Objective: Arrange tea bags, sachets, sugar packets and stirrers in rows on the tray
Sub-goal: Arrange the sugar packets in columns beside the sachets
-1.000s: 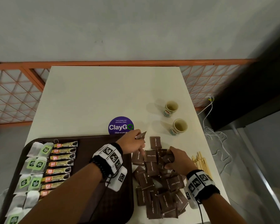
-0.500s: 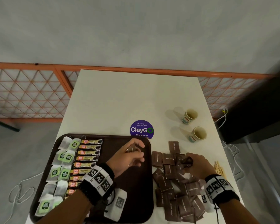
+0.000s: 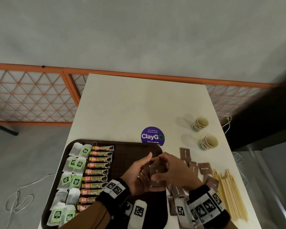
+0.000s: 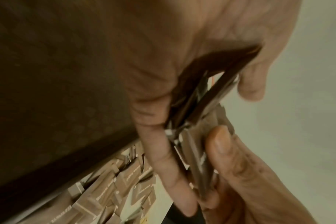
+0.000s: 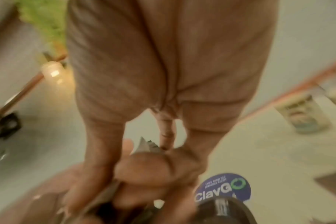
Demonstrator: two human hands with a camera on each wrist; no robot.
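Both hands meet over the tray's right edge. The left hand (image 3: 139, 175) is cupped palm-up, fingers curled under a small stack of brown sugar packets (image 3: 157, 176), thumb raised clear above them. The right hand (image 3: 175, 174) comes in from the other side, fingers and thumb pinching that same stack; the left wrist view shows the packets on edge, squeezed between fingers of both hands. More brown packets lie scattered (image 3: 204, 168) on the white counter (image 3: 139, 104) just right of the tray (image 3: 130, 151). On the tray's left side, tea bags (image 3: 76, 164) sit in a column, sachets (image 3: 97, 171) in a neat row beside them. Wooden stirrers (image 3: 229, 192) lie bundled near the counter's right edge, two paper cups (image 3: 208, 142) beyond.
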